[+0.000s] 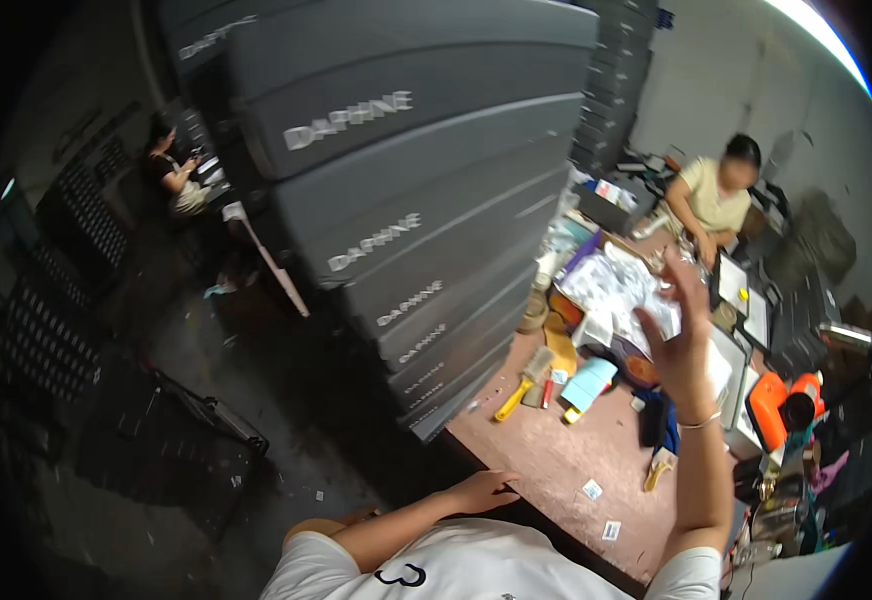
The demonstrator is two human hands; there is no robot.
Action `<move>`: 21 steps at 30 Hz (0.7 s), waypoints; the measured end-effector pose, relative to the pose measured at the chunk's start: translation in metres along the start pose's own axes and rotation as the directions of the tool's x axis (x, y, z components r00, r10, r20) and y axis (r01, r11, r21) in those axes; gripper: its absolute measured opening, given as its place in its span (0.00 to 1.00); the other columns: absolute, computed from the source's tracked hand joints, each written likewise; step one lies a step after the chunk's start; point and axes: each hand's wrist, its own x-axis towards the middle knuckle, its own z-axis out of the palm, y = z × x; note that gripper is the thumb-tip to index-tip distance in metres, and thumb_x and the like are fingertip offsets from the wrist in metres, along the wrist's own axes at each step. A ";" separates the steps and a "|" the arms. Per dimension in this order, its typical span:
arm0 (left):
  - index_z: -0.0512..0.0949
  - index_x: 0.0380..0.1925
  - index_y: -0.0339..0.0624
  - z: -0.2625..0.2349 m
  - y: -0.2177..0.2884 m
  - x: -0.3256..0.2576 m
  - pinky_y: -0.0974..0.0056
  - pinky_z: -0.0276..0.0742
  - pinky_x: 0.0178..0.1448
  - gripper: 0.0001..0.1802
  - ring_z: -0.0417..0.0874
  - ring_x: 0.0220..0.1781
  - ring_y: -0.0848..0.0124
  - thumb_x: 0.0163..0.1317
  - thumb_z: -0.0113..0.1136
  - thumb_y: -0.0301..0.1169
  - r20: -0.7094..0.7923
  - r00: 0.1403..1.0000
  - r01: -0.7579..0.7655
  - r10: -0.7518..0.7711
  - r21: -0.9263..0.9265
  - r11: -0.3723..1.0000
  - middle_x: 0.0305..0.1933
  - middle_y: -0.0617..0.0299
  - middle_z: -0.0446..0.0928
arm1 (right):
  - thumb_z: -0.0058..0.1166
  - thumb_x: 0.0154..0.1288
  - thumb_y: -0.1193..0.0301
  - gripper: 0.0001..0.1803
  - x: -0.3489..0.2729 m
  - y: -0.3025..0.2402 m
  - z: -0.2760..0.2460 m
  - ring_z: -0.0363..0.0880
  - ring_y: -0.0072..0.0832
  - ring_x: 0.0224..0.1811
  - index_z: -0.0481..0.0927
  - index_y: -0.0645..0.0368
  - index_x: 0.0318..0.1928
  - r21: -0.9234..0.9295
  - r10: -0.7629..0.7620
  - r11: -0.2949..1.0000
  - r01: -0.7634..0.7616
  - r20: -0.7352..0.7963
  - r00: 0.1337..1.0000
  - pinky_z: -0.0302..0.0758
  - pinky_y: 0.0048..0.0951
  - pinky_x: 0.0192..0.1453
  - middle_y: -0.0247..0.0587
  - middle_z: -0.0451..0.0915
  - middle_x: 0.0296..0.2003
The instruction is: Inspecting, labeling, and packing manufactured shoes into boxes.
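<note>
Right hand is lifting up, fingers apart, holding nothing, over white papers. Left hand is resting flat & open on worktop edge. Gray boxes are leaning just left of it; a bump could maybe tip them.

The left hand lies flat, fingers spread, on the near edge of the reddish-brown table. The right hand is raised above the table's far part, open, empty, fingers loosely splayed, a thin bracelet at the wrist, in front of crumpled white paper on the table.
</note>
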 end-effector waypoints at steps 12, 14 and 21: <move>0.69 0.58 0.36 -0.019 0.041 0.015 0.57 0.70 0.62 0.25 0.74 0.58 0.51 0.64 0.57 0.37 -0.074 0.936 -0.331 0.344 0.154 0.931 0.56 0.43 0.73 | 0.71 0.41 0.53 0.37 0.206 -0.244 0.052 0.73 0.39 0.54 0.77 0.48 0.55 -0.479 -0.794 0.183 0.858 0.443 0.417 0.69 0.41 0.61 0.39 0.76 0.53; 0.71 0.57 0.36 -0.018 0.033 0.008 0.58 0.69 0.63 0.23 0.74 0.59 0.53 0.64 0.56 0.35 -0.117 0.941 -0.303 0.317 0.121 0.945 0.56 0.44 0.73 | 0.72 0.40 0.54 0.35 0.205 -0.227 0.042 0.73 0.37 0.53 0.79 0.44 0.54 -0.500 -0.865 0.177 0.848 0.331 0.376 0.68 0.38 0.60 0.38 0.77 0.51; 0.70 0.57 0.38 -0.070 0.118 0.017 0.64 0.68 0.63 0.29 0.72 0.59 0.71 0.60 0.64 0.41 -0.451 0.845 -0.527 0.288 -0.609 0.592 0.62 0.58 0.69 | 0.68 0.39 0.59 0.34 0.100 -0.100 -0.074 0.72 0.34 0.49 0.77 0.29 0.54 -0.487 -0.928 0.324 0.811 0.005 0.373 0.71 0.36 0.48 0.23 0.72 0.53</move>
